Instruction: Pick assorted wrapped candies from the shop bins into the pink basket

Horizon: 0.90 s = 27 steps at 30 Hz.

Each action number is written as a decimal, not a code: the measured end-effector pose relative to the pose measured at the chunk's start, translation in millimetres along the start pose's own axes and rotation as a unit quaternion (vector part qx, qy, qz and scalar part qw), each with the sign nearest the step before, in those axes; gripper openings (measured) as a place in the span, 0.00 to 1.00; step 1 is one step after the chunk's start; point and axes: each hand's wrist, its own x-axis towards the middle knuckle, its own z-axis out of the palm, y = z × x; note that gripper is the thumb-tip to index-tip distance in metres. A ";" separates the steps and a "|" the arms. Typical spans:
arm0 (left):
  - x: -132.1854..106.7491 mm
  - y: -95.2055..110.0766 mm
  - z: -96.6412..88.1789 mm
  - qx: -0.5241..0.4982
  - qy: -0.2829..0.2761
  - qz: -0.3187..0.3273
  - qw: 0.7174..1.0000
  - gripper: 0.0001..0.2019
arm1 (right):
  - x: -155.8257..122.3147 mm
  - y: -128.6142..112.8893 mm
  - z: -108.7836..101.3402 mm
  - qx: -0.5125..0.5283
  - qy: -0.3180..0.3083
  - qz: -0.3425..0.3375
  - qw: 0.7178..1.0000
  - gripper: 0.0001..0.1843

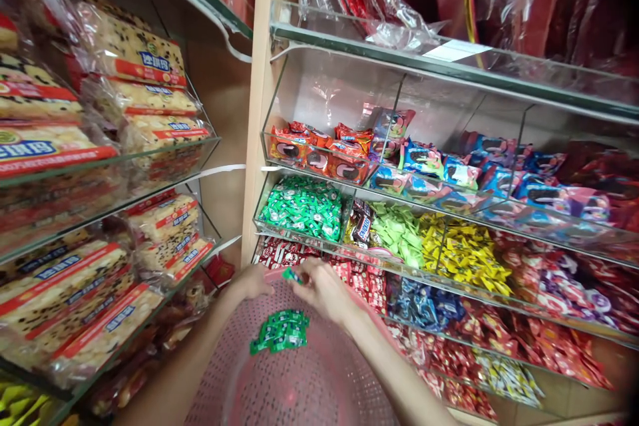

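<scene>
A pink perforated plastic basket is tilted in front of me, below the shelves. Inside it lies a small pile of green-wrapped candies. My left hand is closed on the far left part of the basket's rim, its fingers reaching over the inside. Above the far rim, my right hand pinches a green-wrapped candy between thumb and fingers. Just beyond both hands, a glass compartment holds many matching green-wrapped candies.
Glass-fronted shelves run to the right, with yellow candies, light green candies and blue packets. To the left, shelves carry packaged puffed-grain bars. A wooden upright divides the two sides.
</scene>
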 end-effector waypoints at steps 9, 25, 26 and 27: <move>-4.6 15.0 -2.6 0.042 -0.007 0.007 0.999 0.19 | -45.6 45.4 80.9 -0.133 -0.174 -0.063 0.974 0.11; -4.6 18.0 -5.1 0.042 0.004 0.016 0.999 0.18 | -54.9 38.7 93.8 -0.236 -0.180 -0.098 0.950 0.10; -4.7 18.7 -4.9 0.043 0.004 0.017 0.999 0.18 | -55.9 39.3 94.9 -0.237 -0.176 -0.096 0.951 0.09; -4.8 19.3 -4.7 0.044 0.003 0.019 0.999 0.18 | -56.9 40.0 96.2 -0.236 -0.171 -0.095 0.952 0.09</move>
